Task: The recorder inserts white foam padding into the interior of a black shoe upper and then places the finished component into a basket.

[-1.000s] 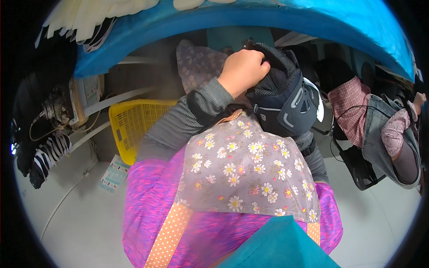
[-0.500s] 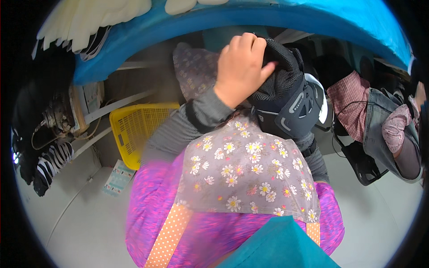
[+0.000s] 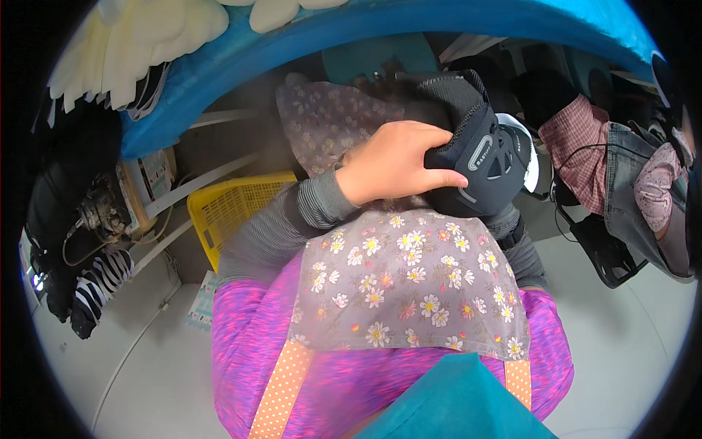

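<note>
A black shoe (image 3: 474, 164) with a dark mesh collar and a white edge at its right side is held above my lap. My left hand (image 3: 398, 162) grips its near left side, with the thumb on the black outer surface and the fingers bent at the collar. My right forearm (image 3: 523, 245) rises behind the shoe, in a grey striped sleeve. The shoe hides my right hand, so its fingers do not show. Beneath both arms lies a grey flowered apron (image 3: 409, 293) over purple clothing.
A blue-covered table edge (image 3: 307, 62) curves ahead, with white foam-like pieces (image 3: 139, 44) on it at far left. A yellow basket (image 3: 234, 208) stands left of my arm. At right sits another person in a checked garment (image 3: 578, 150) near a black stool (image 3: 603, 245).
My left hand has moved down from the top of the shoe's collar to its near left side. The shoe has tilted, its opening less visible.
</note>
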Tool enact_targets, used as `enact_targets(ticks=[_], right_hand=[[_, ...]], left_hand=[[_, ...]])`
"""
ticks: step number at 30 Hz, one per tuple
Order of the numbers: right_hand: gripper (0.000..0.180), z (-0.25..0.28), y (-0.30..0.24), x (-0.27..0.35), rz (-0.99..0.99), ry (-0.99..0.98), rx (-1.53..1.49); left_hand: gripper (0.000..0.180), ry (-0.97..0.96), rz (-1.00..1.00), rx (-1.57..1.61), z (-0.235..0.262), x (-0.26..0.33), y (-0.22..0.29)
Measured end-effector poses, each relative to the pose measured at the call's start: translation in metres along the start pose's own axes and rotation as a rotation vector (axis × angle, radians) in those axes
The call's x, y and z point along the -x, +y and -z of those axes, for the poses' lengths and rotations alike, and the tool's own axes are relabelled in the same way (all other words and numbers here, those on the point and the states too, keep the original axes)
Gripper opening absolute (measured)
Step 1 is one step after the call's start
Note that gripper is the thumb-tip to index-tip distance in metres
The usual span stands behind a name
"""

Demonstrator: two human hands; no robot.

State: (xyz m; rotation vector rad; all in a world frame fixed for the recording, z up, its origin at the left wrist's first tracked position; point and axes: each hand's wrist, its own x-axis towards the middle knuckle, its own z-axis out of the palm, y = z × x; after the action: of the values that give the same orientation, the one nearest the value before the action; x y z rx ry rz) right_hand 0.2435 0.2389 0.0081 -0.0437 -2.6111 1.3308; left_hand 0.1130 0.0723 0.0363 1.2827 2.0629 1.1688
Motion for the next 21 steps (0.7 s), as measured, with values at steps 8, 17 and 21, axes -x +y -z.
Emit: enact_targets(ticks=[8, 17, 21], right_hand=[[0.062, 0.004, -0.002, 0.006, -0.023, 0.003, -0.026], [0.063, 0.008, -0.001, 0.01, -0.035, -0.019, -0.082], [0.064, 0.013, 0.003, 0.012, -0.075, -0.051, -0.216]], left_hand=[[0.049, -0.368, 0.17, 0.217, 0.004, -0.013, -0.003], [0.047, -0.368, -0.045, 0.345, -0.001, -0.009, -0.007], [0.045, -0.639, 0.019, 0.207, 0.012, -0.023, 0.002]])
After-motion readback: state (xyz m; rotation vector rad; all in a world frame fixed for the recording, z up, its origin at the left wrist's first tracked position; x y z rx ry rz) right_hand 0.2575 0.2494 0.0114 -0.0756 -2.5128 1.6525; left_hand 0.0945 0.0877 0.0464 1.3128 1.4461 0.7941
